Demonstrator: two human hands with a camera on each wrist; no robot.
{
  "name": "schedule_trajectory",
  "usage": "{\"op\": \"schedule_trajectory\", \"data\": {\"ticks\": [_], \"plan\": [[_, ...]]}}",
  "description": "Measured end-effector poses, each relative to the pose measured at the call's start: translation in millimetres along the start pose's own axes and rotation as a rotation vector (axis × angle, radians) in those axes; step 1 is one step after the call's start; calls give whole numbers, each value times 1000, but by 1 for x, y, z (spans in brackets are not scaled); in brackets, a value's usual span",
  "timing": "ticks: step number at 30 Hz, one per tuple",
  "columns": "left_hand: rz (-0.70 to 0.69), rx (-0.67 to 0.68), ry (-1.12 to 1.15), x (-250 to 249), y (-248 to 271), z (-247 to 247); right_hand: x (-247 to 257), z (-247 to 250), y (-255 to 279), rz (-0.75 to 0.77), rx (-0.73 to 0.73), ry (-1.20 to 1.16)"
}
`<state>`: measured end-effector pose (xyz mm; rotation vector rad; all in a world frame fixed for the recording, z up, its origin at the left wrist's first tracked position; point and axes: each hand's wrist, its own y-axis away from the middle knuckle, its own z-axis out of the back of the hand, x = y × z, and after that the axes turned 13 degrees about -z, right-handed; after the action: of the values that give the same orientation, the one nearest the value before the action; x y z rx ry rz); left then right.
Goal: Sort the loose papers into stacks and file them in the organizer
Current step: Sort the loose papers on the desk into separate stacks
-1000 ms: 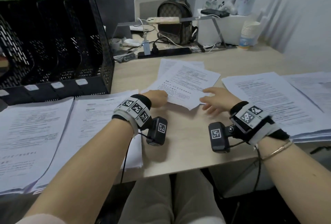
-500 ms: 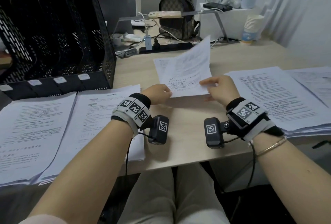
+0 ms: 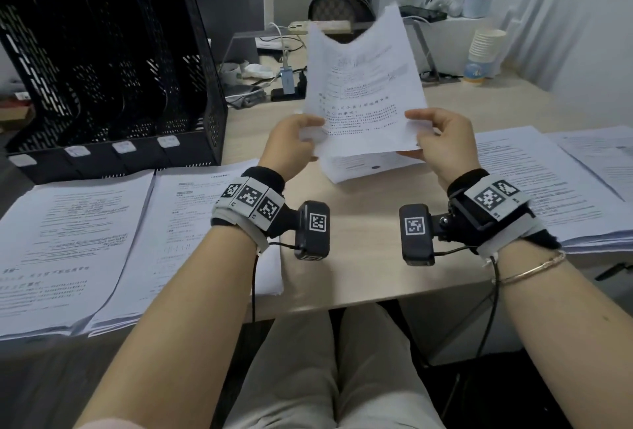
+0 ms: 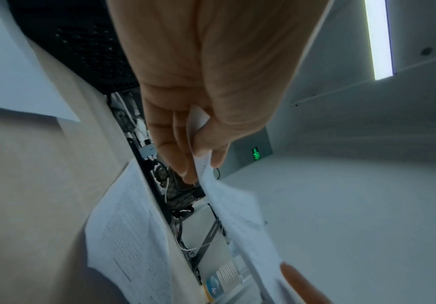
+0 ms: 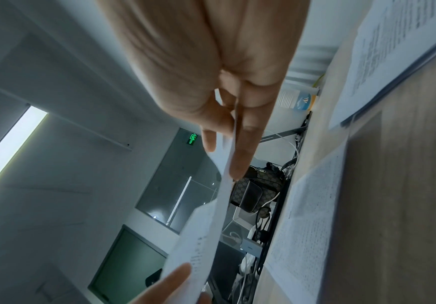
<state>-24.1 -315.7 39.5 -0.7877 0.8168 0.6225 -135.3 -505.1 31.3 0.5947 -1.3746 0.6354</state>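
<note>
Stretching across the view is a pale wooden desk set against grey-white walls, with a lit ceiling strip and a green exit sign seen from the wrist cameras. At the back left of the desk stands a black mesh organizer with upright compartments and small white labels along its base. In front of it lie two stacks of printed papers side by side, and another stack spreads along the right edge. Behind, a patterned handbag, a power strip with cables, a raised shelf and a tower of paper cups crowd the rear. Above the middle of the desk a printed sheet is held upright, blocking part of the handbag; a further sheet lies flat on the desk just beneath it. The left hand pinches the sheet's lower left edge between thumb and fingers, and the right hand pinches its lower right edge the same way.
</note>
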Motion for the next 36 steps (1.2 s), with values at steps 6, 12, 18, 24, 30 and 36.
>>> {"op": "schedule_trajectory", "data": {"ticks": [6,12,18,24,30,36], "plan": [[-60,-86,-39,-9,3,-2,-9,5,-7,-58,-55,37],[19,-393,43,-1,18,14,-7,-6,8,-143,88,-35],[108,-577,108,20,32,51,0,-23,22,-135,191,55],[115,-626,152,21,47,70,8,-44,30,-145,270,108],[102,-645,169,18,59,82,11,-64,36,-151,329,85],[102,-590,186,17,81,78,9,-76,39,-215,329,32]]}}
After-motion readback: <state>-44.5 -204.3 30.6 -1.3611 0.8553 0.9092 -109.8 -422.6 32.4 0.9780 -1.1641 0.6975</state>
